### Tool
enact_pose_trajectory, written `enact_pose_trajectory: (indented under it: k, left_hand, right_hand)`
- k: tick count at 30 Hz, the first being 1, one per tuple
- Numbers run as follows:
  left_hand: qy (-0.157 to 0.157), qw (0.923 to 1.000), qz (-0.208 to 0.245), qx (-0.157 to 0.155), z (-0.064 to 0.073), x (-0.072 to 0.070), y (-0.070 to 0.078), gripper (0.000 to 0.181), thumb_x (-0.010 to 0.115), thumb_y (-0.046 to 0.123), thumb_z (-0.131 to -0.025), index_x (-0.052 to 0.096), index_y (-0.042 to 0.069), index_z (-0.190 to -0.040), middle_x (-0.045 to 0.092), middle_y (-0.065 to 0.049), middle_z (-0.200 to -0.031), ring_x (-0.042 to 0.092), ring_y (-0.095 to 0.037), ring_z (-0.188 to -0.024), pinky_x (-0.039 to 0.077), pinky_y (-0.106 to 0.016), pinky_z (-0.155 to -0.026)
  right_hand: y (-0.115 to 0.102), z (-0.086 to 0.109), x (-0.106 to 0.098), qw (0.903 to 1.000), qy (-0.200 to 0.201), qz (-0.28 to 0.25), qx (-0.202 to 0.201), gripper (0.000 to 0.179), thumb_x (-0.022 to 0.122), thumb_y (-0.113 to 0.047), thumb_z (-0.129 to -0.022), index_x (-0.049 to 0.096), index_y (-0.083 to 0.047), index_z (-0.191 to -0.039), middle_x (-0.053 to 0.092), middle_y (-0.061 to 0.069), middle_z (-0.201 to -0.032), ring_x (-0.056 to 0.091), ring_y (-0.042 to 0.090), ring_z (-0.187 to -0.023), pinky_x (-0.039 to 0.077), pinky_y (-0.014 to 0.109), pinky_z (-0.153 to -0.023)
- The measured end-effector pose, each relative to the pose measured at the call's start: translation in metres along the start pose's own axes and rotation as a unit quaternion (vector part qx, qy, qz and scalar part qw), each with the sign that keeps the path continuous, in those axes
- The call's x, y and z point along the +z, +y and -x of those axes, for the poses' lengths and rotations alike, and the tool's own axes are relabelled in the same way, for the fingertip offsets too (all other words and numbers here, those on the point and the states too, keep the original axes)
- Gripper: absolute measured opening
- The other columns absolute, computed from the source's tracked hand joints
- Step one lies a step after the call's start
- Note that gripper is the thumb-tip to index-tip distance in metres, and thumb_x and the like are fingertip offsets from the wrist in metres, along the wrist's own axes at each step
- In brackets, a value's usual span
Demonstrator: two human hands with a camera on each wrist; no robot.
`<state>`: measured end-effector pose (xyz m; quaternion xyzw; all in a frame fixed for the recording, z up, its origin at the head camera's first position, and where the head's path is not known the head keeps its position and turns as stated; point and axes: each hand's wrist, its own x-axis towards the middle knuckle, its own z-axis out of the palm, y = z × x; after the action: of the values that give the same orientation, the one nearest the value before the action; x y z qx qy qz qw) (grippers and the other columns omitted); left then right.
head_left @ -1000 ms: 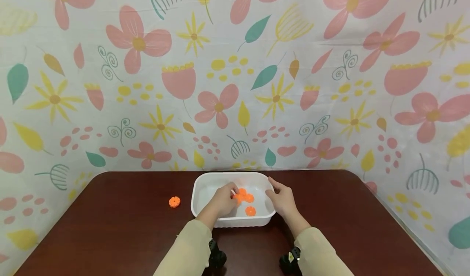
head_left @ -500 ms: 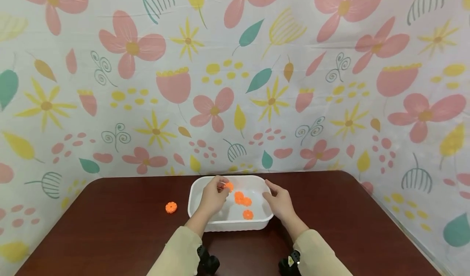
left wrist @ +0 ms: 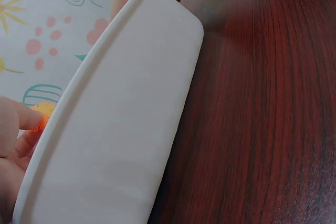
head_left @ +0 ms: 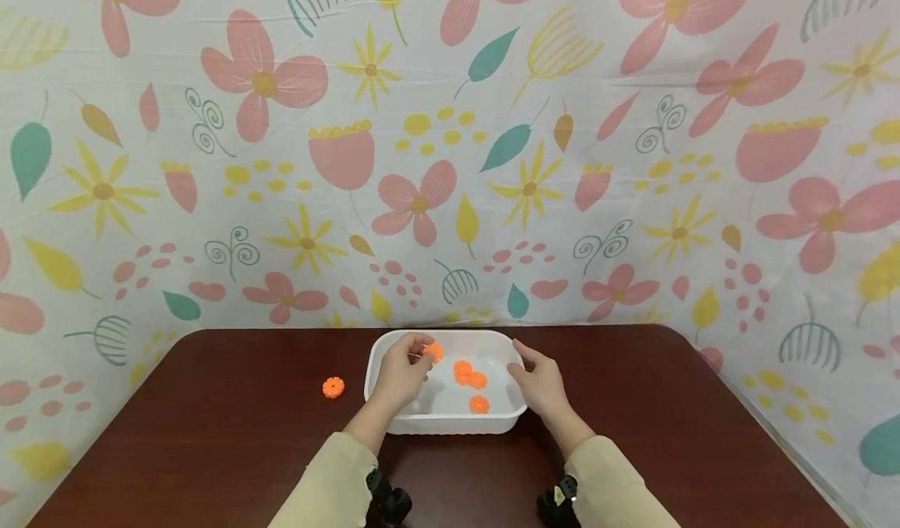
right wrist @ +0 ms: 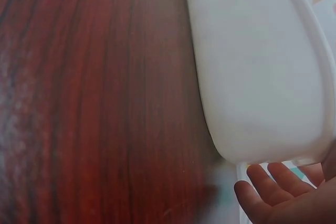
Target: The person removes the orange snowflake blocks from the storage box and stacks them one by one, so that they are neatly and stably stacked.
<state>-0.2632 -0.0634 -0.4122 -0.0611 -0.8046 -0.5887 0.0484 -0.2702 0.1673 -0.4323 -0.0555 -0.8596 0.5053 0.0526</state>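
Over the left part of a white plastic tub [head_left: 457, 425], my left hand [head_left: 399, 373] pinches an orange flower-shaped piece [head_left: 435, 351]. In the left wrist view the same orange piece [left wrist: 44, 113] shows between thumb and fingertip, just past the rim; part of it is hidden. My right hand [head_left: 541, 383] holds the tub's right end, thumb at the rim. Its fingers [right wrist: 273, 182] lie against the outside of the end wall in the right wrist view. Inside the tub, two orange pieces [head_left: 462, 371] overlap, and another orange piece [head_left: 479, 404] lies nearer the front wall.
A single orange flower-shaped piece [head_left: 333, 387] lies on the dark red-brown wooden table [head_left: 232, 434], left of the tub. Behind the table's back edge hangs a floral-patterned cloth [head_left: 450, 161]. Each forearm carries a black wrist device [head_left: 390, 501].
My left hand has risen from the pieces in the middle of the tub and moved left and back, carrying one orange piece. The right hand stays at the tub's right end.
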Motion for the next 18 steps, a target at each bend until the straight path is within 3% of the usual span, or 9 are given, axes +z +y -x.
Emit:
enact_pose_trajectory:
  k: [10, 18]
  left_hand:
    - [0.018, 0.9998, 0.000, 0.007, 0.005, -0.013, 0.007, 0.023, 0.058, 0.007, -0.091, 0.063, 0.006, -0.114, 0.059, -0.012, -0.099, 0.062, -0.017, -0.079, 0.055, -0.028, -0.065]
    - [0.037, 0.9993, 0.005, -0.005, 0.006, -0.028, 0.003, 0.025, 0.060, 0.006, -0.090, 0.063, 0.006, -0.115, 0.060, -0.012, -0.099, 0.064, -0.024, -0.080, 0.056, -0.029, -0.065]
  right_hand:
    - [-0.002, 0.001, 0.001, 1.0000, 0.006, 0.001, -0.006, 0.047, 0.057, -0.010, -0.091, 0.050, -0.006, -0.137, 0.049, 0.015, -0.140, 0.050, 0.030, -0.125, 0.050, 0.044, -0.093]
    - [-0.003, 0.001, 0.001, 1.0000, 0.005, 0.004, 0.001, 0.047, 0.058, -0.010, -0.091, 0.049, -0.007, -0.137, 0.049, 0.016, -0.140, 0.050, 0.031, -0.125, 0.049, 0.044, -0.094]
